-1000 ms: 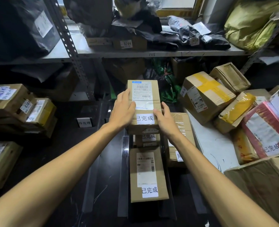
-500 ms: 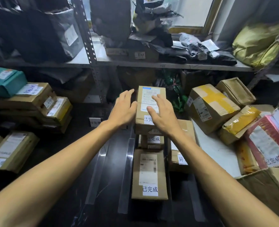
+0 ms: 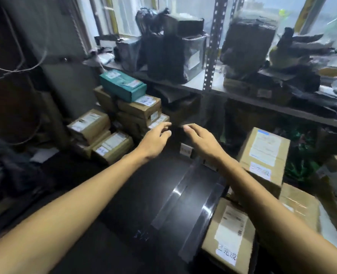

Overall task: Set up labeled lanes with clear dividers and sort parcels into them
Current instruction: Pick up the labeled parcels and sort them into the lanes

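Note:
Both my hands hang in the air over the dark table, holding nothing. My left hand (image 3: 155,138) has loose fingers reaching toward a stack of cardboard parcels (image 3: 142,113) at the left, topped by a teal box (image 3: 123,85). My right hand (image 3: 202,141) is beside it, fingers relaxed. The parcel I stacked (image 3: 264,155) stands to the right on another box, with a white lane label stuck on it. A flat parcel (image 3: 229,232) lies in front of it. Clear plastic dividers (image 3: 183,196) run along the table. A small white label card (image 3: 185,150) stands between my hands.
More cardboard parcels (image 3: 102,139) lie low at the left. A metal rack upright (image 3: 212,42) carries a shelf (image 3: 242,99) loaded with black plastic bags (image 3: 175,54). Taped boxes (image 3: 300,206) crowd the right edge. Cables (image 3: 15,70) hang at the far left.
Both hands have let go of the stacked parcel and swung left toward the left-hand stack. My view has turned left and is blurred.

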Motion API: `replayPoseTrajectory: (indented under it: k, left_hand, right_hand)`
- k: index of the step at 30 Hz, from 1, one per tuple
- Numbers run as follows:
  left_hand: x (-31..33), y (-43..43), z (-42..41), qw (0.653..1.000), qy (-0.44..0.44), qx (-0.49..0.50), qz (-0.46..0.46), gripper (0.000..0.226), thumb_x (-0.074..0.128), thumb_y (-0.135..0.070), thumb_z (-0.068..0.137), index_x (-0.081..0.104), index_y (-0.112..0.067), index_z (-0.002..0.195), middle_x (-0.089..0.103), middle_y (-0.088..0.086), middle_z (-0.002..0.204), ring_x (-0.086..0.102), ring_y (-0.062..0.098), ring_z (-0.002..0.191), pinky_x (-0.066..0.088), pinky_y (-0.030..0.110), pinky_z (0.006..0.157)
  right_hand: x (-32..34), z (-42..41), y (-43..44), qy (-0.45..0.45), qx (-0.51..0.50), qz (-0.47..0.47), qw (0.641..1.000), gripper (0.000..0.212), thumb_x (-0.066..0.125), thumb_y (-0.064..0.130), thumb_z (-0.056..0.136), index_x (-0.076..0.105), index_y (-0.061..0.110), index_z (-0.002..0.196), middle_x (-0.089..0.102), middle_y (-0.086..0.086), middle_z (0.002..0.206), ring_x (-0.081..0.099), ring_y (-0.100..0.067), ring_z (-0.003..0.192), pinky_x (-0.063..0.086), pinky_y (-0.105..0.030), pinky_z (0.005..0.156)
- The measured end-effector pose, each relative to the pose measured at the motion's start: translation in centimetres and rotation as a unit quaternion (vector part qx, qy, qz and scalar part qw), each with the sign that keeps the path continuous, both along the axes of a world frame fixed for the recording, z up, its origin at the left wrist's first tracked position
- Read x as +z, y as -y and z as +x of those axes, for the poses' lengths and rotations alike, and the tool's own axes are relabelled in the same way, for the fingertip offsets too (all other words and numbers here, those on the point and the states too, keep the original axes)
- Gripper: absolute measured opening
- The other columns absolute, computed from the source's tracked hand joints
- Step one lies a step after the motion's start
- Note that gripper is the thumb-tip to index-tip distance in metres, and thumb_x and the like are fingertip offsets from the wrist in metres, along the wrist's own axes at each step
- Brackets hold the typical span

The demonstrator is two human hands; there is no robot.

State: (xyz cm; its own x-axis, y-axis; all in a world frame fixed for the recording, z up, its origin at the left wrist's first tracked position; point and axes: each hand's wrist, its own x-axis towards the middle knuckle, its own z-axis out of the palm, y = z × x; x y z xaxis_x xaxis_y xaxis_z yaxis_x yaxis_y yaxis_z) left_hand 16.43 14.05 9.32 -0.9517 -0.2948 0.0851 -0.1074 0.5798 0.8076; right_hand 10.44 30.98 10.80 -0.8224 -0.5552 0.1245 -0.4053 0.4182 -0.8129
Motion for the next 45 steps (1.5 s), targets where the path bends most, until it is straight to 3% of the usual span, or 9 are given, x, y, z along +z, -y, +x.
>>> replayPoseTrajectory:
  k: [4,9,14,18,26,31,35,38,45]
  left_hand:
    - [1.3,7.9,4.2,0.997,-0.018,0.073,-0.027,0.029,0.046,-0.015,0.1,0.064,-0.013,0.124,0.064,0.005,0.128,0.055,0.019,0.121,0.039,0.032,0.107]
    - [1.4,17.7,9.2,0.991,-0.011,0.133,-0.013,0.026,0.046,-0.017,0.1,0.068,-0.021,0.112,0.068,0.001,0.116,0.058,0.012,0.108,0.042,0.018,0.085]
    - [0.6,25.7,10.4,0.992,-0.005,0.122,-0.032,0.025,0.047,-0.023,0.1,0.068,-0.028,0.112,0.065,-0.012,0.119,0.055,0.005,0.114,0.041,0.024,0.095]
    - [0.0,29.3,7.7,0.997,0.006,0.066,-0.028,0.025,0.047,-0.026,0.1,0.067,-0.032,0.115,0.064,-0.015,0.12,0.053,-0.001,0.114,0.036,0.011,0.091]
    - [-1.1,34.2,-1.9,1.0,-0.004,-0.024,0.019,0.034,0.048,-0.033,0.09,0.066,-0.032,0.118,0.068,-0.008,0.116,0.06,0.007,0.113,0.046,0.033,0.103]
    - [-1.6,39.8,-9.4,0.999,0.019,-0.037,0.023,0.031,0.05,-0.029,0.094,0.064,-0.031,0.122,0.067,-0.006,0.12,0.058,0.009,0.116,0.046,0.035,0.105]
    - [-0.6,44.0,-15.8,0.997,-0.006,-0.014,0.071,0.028,0.048,-0.016,0.099,0.064,-0.022,0.121,0.065,-0.004,0.119,0.059,0.006,0.11,0.046,0.026,0.098]
    - [-0.2,45.8,-19.6,0.997,-0.039,0.002,0.065,0.027,0.047,-0.009,0.099,0.063,-0.014,0.12,0.062,-0.001,0.117,0.057,-0.002,0.102,0.044,0.01,0.088]
    - [-2.8,49.8,-25.4,0.995,-0.071,0.057,0.032,0.03,0.056,-0.012,0.094,0.059,-0.021,0.123,0.047,0.003,0.133,0.043,0.019,0.128,0.043,0.039,0.108]
  right_hand:
    - [0.9,1.5,8.4,-0.013,0.076,0.003,0.997,0.034,0.046,0.035,0.105,0.067,0.013,0.119,0.068,0.002,0.111,0.059,-0.012,0.104,0.04,-0.025,0.086]
    - [1.2,3.5,18.0,-0.043,0.147,0.009,0.988,0.033,0.047,0.034,0.105,0.065,0.016,0.125,0.066,0.004,0.118,0.056,-0.007,0.109,0.041,-0.024,0.093]
    - [0.9,3.6,24.8,-0.048,0.141,0.025,0.989,0.031,0.051,0.037,0.102,0.065,0.021,0.126,0.067,0.004,0.123,0.057,-0.006,0.109,0.04,-0.022,0.091]
    - [0.1,2.0,27.9,-0.036,0.106,0.033,0.993,0.029,0.053,0.037,0.101,0.064,0.023,0.125,0.067,0.005,0.122,0.059,-0.008,0.109,0.042,-0.022,0.091]
    - [-1.4,-5.1,32.7,-0.03,0.033,0.036,0.998,0.03,0.056,0.032,0.099,0.064,0.019,0.126,0.068,0.001,0.122,0.063,-0.013,0.111,0.048,-0.032,0.096]
    - [-2.4,-11.9,37.0,-0.025,-0.046,0.024,0.998,0.034,0.061,0.03,0.097,0.064,0.014,0.126,0.067,-0.004,0.124,0.057,-0.011,0.11,0.038,-0.021,0.087]
    - [-2.7,-15.8,40.1,-0.05,-0.099,0.017,0.994,0.037,0.068,0.028,0.093,0.064,0.011,0.125,0.063,-0.009,0.129,0.051,-0.024,0.124,0.03,-0.021,0.095]
    - [-3.3,-17.4,41.1,-0.083,-0.125,0.043,0.988,0.051,0.074,0.03,0.088,0.058,0.014,0.134,0.052,-0.011,0.14,0.036,-0.029,0.136,0.024,-0.027,0.11]
    - [-4.0,-21.7,42.3,-0.038,-0.208,0.143,0.967,0.107,0.084,0.047,0.073,0.02,0.033,0.158,0.0,-0.018,0.166,0.005,-0.038,0.151,0.013,-0.046,0.122]
